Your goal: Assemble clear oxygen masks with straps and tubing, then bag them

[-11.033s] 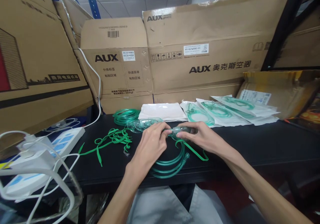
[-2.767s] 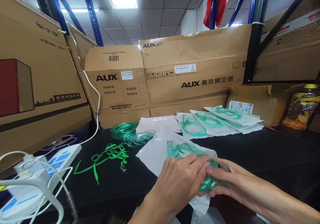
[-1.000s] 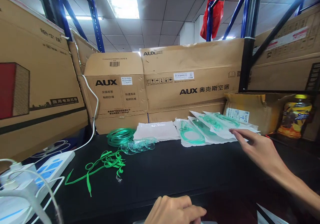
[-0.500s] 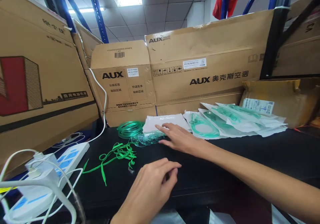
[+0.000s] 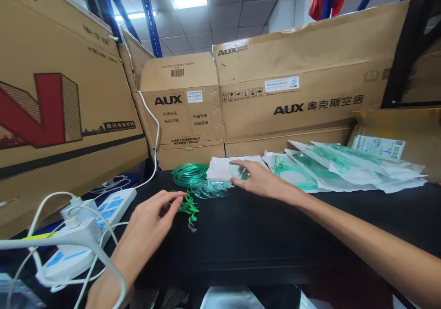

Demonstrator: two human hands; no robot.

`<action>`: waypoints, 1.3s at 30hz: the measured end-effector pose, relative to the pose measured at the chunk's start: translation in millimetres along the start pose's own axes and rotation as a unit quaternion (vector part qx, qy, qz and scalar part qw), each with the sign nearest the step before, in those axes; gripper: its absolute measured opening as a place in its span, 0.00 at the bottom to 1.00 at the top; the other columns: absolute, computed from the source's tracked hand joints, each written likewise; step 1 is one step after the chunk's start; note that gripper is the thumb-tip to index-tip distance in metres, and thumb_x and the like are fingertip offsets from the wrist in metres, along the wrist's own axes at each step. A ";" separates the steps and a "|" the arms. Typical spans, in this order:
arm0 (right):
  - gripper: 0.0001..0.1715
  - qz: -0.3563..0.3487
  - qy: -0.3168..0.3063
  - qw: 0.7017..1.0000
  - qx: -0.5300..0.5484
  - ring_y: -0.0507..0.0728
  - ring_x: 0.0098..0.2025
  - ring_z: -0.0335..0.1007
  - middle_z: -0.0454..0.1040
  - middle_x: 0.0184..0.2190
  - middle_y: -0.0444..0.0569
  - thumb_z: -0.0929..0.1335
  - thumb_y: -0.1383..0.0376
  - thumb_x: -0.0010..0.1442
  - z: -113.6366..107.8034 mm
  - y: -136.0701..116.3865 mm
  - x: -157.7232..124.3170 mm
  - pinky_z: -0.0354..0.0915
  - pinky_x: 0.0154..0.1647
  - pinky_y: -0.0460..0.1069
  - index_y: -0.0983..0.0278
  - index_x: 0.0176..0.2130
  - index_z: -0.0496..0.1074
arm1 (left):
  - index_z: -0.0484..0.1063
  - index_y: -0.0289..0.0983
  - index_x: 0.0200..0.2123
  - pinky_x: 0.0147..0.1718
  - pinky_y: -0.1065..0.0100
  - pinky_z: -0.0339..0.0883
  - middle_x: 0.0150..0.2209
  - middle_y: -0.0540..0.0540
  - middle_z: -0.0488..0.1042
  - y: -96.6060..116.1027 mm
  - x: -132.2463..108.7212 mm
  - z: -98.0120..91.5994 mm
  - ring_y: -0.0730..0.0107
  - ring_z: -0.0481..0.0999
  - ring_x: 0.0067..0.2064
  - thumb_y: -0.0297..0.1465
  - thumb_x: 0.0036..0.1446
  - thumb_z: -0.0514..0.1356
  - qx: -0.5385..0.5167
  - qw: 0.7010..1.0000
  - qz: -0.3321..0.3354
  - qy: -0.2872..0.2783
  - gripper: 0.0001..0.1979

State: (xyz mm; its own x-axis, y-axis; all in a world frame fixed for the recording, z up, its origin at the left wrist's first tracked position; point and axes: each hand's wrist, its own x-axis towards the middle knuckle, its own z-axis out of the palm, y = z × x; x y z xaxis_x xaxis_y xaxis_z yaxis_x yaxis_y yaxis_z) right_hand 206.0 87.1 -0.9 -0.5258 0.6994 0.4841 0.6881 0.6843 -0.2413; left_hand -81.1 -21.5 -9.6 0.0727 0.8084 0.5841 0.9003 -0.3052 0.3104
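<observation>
My left hand (image 5: 151, 219) reaches into the tangle of green elastic straps (image 5: 189, 208), thumb and forefinger pinched together on a strap. Thin metal ends hang at the front of that tangle. Further right, my right hand (image 5: 260, 178) grips a clear rounded plastic piece (image 5: 237, 171) between thumb and fingers, lifted in front of a white sheet or packet (image 5: 217, 168). A row of similar clear plastic pieces (image 5: 210, 189) lies between the hands. Behind them rests a coil of clear green tubing (image 5: 189, 174).
Packets with green tubing (image 5: 292, 173) are piled at the right on the black table (image 5: 241, 240). A white power strip (image 5: 117, 208) with plugs and cables stands at the left. Cardboard boxes (image 5: 310, 79) wall in the back; another box (image 5: 69, 116) stands left.
My left hand has moved left and forward onto the green straps. My right hand has picked up a clear plastic piece from the row. The view has shifted slightly left.
</observation>
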 end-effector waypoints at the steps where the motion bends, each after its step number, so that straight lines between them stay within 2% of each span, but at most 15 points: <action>1: 0.36 0.004 0.000 1.000 0.007 0.67 0.56 0.70 0.72 0.57 0.61 0.67 0.53 0.68 -3.8 2.8 -9.6 0.65 0.57 0.58 0.64 0.68 0.60 | 0.81 0.41 0.45 0.39 0.66 0.70 0.41 0.46 0.81 -3.6 0.3 -1.4 0.63 0.78 0.38 0.44 0.68 0.53 0.004 1.000 0.004 -0.016 0.20; 5: 0.34 0.021 -0.055 0.997 0.043 0.67 0.60 0.69 0.67 0.62 0.56 0.68 0.51 0.66 -4.7 12.1 -58.7 0.64 0.60 0.58 0.52 0.68 0.62 | 0.81 0.43 0.42 0.46 0.65 0.69 0.43 0.47 0.80 -6.4 -6.3 1.0 0.60 0.77 0.45 0.42 0.67 0.56 -0.020 0.992 0.050 -0.117 0.15; 7: 0.35 0.058 -0.098 0.990 0.079 0.69 0.66 0.62 0.61 0.67 0.53 0.69 0.47 0.65 0.6 15.8 -76.9 0.60 0.64 0.60 0.49 0.67 0.64 | 0.80 0.44 0.42 0.47 0.65 0.69 0.45 0.47 0.79 -7.0 -11.8 2.8 0.60 0.76 0.47 0.41 0.67 0.56 -0.039 0.986 0.051 -0.156 0.14; 9: 0.35 0.082 -0.116 0.984 0.112 0.69 0.70 0.56 0.60 0.69 0.50 0.69 0.45 0.64 5.2 17.7 -85.8 0.55 0.68 0.62 0.47 0.66 0.65 | 0.79 0.44 0.44 0.47 0.65 0.68 0.47 0.47 0.78 -10.3 -16.4 3.8 0.60 0.76 0.49 0.41 0.66 0.58 -0.055 0.979 0.036 -0.190 0.12; 12: 0.33 0.081 -0.108 0.980 0.144 0.66 0.69 0.58 0.63 0.67 0.47 0.68 0.45 0.65 7.0 16.5 -86.7 0.53 0.69 0.60 0.46 0.66 0.65 | 0.78 0.45 0.45 0.50 0.65 0.67 0.48 0.48 0.76 -17.7 -19.2 4.8 0.61 0.75 0.50 0.41 0.65 0.60 -0.063 0.972 0.018 -0.227 0.10; 15: 0.31 0.082 -0.100 0.979 0.158 0.64 0.68 0.59 0.65 0.65 0.46 0.67 0.46 0.66 5.3 14.0 -84.7 0.54 0.69 0.57 0.47 0.65 0.66 | 0.76 0.44 0.41 0.49 0.66 0.65 0.45 0.48 0.75 -20.9 -17.9 5.4 0.63 0.74 0.49 0.39 0.67 0.58 -0.063 0.967 0.020 -0.246 0.08; 19: 0.30 0.081 -0.083 0.978 0.171 0.64 0.67 0.60 0.67 0.64 0.46 0.67 0.48 0.66 5.0 14.6 -86.8 0.55 0.68 0.57 0.47 0.65 0.66 | 0.73 0.42 0.38 0.46 0.69 0.64 0.42 0.49 0.72 -14.0 -20.3 4.1 0.66 0.73 0.45 0.36 0.70 0.55 -0.072 0.961 0.035 -0.265 0.10; 26: 0.29 0.073 -0.066 0.977 0.188 0.64 0.65 0.63 0.70 0.62 0.48 0.66 0.47 0.67 2.6 15.7 -92.8 0.57 0.66 0.58 0.49 0.64 0.67 | 0.74 0.45 0.40 0.49 0.70 0.63 0.45 0.50 0.70 -2.0 -30.6 8.9 0.68 0.72 0.48 0.39 0.72 0.52 -0.109 0.946 0.060 -0.298 0.12; 32: 0.32 0.097 -0.066 0.979 0.164 0.64 0.69 0.57 0.66 0.66 0.46 0.63 0.41 0.68 2.5 9.3 -95.6 0.53 0.69 0.59 0.47 0.66 0.64 | 0.75 0.43 0.38 0.46 0.70 0.65 0.44 0.50 0.71 -1.9 -18.4 9.4 0.69 0.73 0.44 0.41 0.67 0.59 -0.134 0.945 0.042 -0.296 0.10; 39: 0.29 0.087 -0.072 0.981 0.157 0.61 0.67 0.61 0.68 0.63 0.46 0.62 0.48 0.71 -2.9 5.6 -99.0 0.55 0.68 0.58 0.46 0.67 0.62 | 0.76 0.42 0.36 0.46 0.70 0.64 0.43 0.50 0.72 13.2 1.2 3.6 0.68 0.73 0.45 0.41 0.67 0.60 -0.139 0.949 0.065 -0.275 0.11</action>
State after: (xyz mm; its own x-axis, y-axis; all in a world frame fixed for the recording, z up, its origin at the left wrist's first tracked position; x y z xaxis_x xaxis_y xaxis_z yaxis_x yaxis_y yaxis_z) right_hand 263.4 21.0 -47.7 -0.4950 0.8178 0.2936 0.5979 0.5658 -0.5677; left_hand -67.6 -22.7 -7.5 0.4570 0.8720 0.1755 0.7257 -0.4797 0.4933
